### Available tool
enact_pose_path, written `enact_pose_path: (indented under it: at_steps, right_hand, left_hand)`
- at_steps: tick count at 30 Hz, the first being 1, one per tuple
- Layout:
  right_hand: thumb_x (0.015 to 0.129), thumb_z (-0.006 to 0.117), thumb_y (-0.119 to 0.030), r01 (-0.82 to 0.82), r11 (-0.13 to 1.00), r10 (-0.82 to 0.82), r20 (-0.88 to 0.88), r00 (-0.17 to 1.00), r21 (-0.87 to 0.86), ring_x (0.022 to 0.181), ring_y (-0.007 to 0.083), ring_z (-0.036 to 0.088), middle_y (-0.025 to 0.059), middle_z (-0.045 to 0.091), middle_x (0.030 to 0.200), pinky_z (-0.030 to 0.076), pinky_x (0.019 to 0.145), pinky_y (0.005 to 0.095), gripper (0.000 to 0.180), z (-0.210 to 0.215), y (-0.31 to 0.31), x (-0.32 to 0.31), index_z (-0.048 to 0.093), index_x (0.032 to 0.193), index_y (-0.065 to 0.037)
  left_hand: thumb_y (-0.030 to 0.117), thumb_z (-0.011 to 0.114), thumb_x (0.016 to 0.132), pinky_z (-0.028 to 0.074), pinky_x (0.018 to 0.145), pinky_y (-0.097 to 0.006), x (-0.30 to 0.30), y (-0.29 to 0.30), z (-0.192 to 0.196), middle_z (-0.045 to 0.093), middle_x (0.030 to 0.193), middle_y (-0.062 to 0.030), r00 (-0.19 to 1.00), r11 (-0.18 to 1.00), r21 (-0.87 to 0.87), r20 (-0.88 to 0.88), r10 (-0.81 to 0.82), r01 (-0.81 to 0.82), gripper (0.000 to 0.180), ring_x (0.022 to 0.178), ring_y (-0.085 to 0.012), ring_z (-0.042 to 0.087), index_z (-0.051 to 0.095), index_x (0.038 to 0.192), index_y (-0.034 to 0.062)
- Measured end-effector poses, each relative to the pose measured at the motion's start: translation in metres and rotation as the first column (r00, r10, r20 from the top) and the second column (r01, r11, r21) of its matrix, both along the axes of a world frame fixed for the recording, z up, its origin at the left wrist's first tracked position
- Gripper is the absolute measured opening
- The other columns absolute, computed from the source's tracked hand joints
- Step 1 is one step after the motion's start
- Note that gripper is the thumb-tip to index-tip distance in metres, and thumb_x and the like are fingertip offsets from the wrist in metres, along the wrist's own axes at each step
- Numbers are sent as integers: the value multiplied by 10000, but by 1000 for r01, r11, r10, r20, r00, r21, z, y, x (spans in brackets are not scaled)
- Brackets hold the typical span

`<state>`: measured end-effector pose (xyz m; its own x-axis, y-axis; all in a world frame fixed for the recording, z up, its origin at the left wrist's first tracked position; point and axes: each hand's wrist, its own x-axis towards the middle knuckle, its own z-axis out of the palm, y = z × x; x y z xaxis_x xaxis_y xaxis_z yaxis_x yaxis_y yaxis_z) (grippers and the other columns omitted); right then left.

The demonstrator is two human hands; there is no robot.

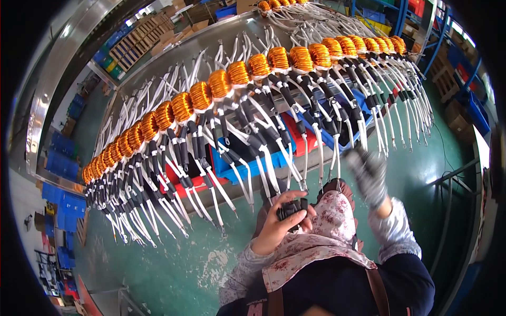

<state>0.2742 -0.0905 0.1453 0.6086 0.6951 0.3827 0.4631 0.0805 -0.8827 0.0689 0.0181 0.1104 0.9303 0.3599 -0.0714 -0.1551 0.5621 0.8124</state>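
A long curved row of copper-wound coils [219,83] lies along the table edge, and their white leads [269,171] hang down over the front. Many leads carry black sleeves [288,95]. My left hand [275,224] is bare and closed around a bunch of short black sleeves [291,209], held in front of my apron, below the lead ends. My right hand [369,176], in a grey glove, is raised beside the hanging leads right of centre. Motion smears its fingers, so its grip and any contact with a lead are unclear.
Blue bins [240,173] and red bins [304,142] stand behind the hanging leads. More coils [274,4] lie farther back on the metal table [203,39]. A metal frame [39,113] rises at left. Wooden pallets [139,39] stand beyond, and a metal stand [458,176] is at right.
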Motion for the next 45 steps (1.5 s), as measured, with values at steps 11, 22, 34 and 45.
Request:
enact_pose_path:
  at_steps: [11, 22, 34, 45]
  right_hand:
    - [925, 478, -244, -102, 989, 142, -547, 825, 104, 589, 101, 584, 67, 638, 764, 469, 564, 214, 303, 27, 2, -33, 581, 1038, 17]
    - [890, 551, -268, 410, 902, -302, -481, 823, 136, 415, 51, 410, -36, 492, 550, 308, 384, 200, 250, 13, 51, 154, 620, 919, -29]
    - [855, 583, -276, 435, 900, -387, -493, 779, -20, 551, 106, 448, 10, 563, 635, 371, 505, 255, 291, 6, 72, 173, 638, 884, 8]
    - [864, 570, -321, 531, 848, -519, -207, 830, 3, 576, 116, 482, 25, 593, 640, 387, 540, 283, 354, -1, 86, 180, 646, 842, 24]
  left_hand:
    - [36, 540, 843, 501, 567, -275, 3, -8, 1, 612, 768, -148, 995, 996, 82, -102, -13, 22, 318, 649, -203, 620, 421, 1135, -7]
    - [99, 544, 850, 393, 490, -245, -35, -14, -42, 511, 635, -63, 956, 994, 98, -284, 77, -51, 237, 550, -141, 518, 436, 1049, 29]
    - [98, 555, 853, 398, 474, -244, -36, -13, -55, 541, 674, -70, 959, 996, 90, -279, 41, -16, 224, 555, -130, 522, 456, 1043, 31]
    - [91, 564, 861, 397, 486, -228, -41, -15, -70, 584, 766, -81, 956, 991, 114, -292, -30, 66, 220, 551, -111, 519, 490, 1051, 6]
